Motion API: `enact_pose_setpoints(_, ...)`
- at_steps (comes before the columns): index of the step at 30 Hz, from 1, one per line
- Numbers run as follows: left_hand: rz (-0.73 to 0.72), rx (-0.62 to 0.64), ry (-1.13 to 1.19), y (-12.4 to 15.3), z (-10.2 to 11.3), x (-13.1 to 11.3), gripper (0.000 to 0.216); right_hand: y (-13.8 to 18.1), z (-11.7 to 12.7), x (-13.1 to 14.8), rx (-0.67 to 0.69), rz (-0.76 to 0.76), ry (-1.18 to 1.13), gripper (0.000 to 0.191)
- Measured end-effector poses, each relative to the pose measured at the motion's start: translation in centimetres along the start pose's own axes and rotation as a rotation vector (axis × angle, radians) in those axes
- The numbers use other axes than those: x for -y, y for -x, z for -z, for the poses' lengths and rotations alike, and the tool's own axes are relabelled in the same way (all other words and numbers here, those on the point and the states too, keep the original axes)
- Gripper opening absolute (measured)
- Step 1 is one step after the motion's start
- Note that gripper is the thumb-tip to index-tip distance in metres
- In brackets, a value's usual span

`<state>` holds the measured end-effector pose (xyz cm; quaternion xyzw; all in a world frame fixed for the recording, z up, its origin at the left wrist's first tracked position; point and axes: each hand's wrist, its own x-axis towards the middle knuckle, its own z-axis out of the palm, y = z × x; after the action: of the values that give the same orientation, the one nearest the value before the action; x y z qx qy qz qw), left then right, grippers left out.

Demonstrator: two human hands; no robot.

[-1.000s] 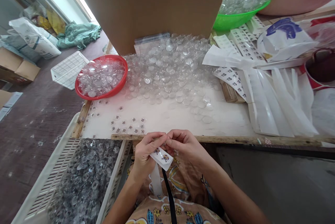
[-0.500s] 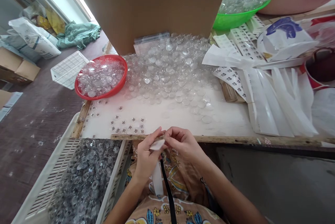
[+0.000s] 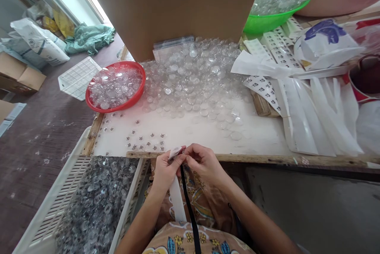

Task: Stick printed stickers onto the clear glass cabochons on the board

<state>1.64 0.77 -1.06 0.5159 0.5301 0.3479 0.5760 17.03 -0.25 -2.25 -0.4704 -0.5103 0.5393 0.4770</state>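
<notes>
The left hand [image 3: 164, 171] has thumb and fingers clamped on the strip [image 3: 175, 152], up by the table edge [image 3: 267, 159], and a white tail [image 3: 177, 203], seemingly part of it, hangs toward the lap [image 3: 204, 198]. The right hand [image 3: 206, 165] is pinched narrow right beside it; whether anything sits between those fingertips I can't tell. The strip looks thin and bent, so a hard pull might crease or tear it. Anything small slipping loose could land in the lap (busy cloth, poor ground for searching). A careless left forearm might brush the printed discs [image 3: 149, 143], tipping some toward the crate [image 3: 44, 218].
</notes>
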Motion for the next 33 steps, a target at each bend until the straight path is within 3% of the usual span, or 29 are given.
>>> enact_pose_setpoints(4, -0.109, 0.004, -0.166, -0.2, 0.0, -0.3, 0.03, -0.2, -0.1, -0.3, -0.009, -0.003, -0.007, 0.007)
enact_pose_setpoints(12, -0.354, 0.022, -0.501, -0.9, 0.0, -1.1, 0.033, -0.7, -0.5, -0.7, -0.1, 0.0, -0.013, 0.013)
enact_pose_setpoints(17, -0.322, 0.032, -0.551, -1.4, 0.1, -1.2, 0.039, -1.0, -0.3, -0.5, -0.109, -0.014, -0.062, 0.015)
enact_pose_setpoints(23, -0.174, 0.023, -0.308, -2.0, 0.4, -0.7, 0.039, -1.9, 0.2, -0.3, -0.08, -0.075, -0.08, 0.02)
enact_pose_setpoints(33, -0.322, 0.168, -0.492, -2.0, 1.2, -2.5, 0.027, -1.5, 0.6, -0.4, -0.047, -0.029, 0.041, 0.013)
